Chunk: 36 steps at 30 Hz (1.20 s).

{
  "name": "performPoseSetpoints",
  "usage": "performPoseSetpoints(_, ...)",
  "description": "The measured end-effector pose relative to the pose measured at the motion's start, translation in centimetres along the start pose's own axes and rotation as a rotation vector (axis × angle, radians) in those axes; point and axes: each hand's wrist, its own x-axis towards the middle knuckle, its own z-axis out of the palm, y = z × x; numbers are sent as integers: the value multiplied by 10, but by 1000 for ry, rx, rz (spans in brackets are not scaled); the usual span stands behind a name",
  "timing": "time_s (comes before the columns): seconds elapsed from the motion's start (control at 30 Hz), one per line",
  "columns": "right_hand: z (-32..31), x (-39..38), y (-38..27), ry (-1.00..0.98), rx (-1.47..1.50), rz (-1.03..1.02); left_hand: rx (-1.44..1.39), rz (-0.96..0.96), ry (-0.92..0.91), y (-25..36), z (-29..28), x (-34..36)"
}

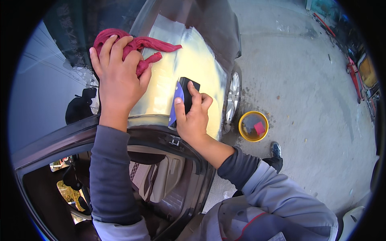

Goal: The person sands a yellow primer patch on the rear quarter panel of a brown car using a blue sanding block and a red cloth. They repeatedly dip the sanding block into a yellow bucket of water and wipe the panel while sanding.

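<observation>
My left hand [118,76] is closed over a bunched, damp-looking red cloth [157,45] at the upper left of a car panel, just beside the dark glass. My right hand [193,112] grips a black block [189,84] with a purple-blue sheet along its side, held on the panel's pale yellow and grey patched surface [203,60]. The block is slightly tilted, near the edge above the open door frame [189,148]. The underside of the block is hidden.
A yellow bucket [253,137] with liquid and a pink sponge stands on the concrete floor [309,120] by the car's wheel [232,96]. Red tools [354,80] lie along the right edge. Below me the open doorway shows a beige seat [163,176]; my foot is near the bucket.
</observation>
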Motion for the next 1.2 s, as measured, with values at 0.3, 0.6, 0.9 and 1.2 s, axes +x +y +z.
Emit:
performPoseSetpoints(0.3, -13, -2, -12, 1, -55, 103, 6, 23, 11, -1, 1, 0)
performPoseSetpoints(0.6, -20, 4, -22, -126, -31, 104, 24, 10, -9, 0, 1, 1)
performPoseSetpoints(0.9, 4, 10, -26, -90, 8, -177, 27, 13, 7, 1, 0, 1)
performPoseSetpoints(1.2, -20, 34, -25, 40, -33, 11, 3, -19, -35, 1, -2, 1)
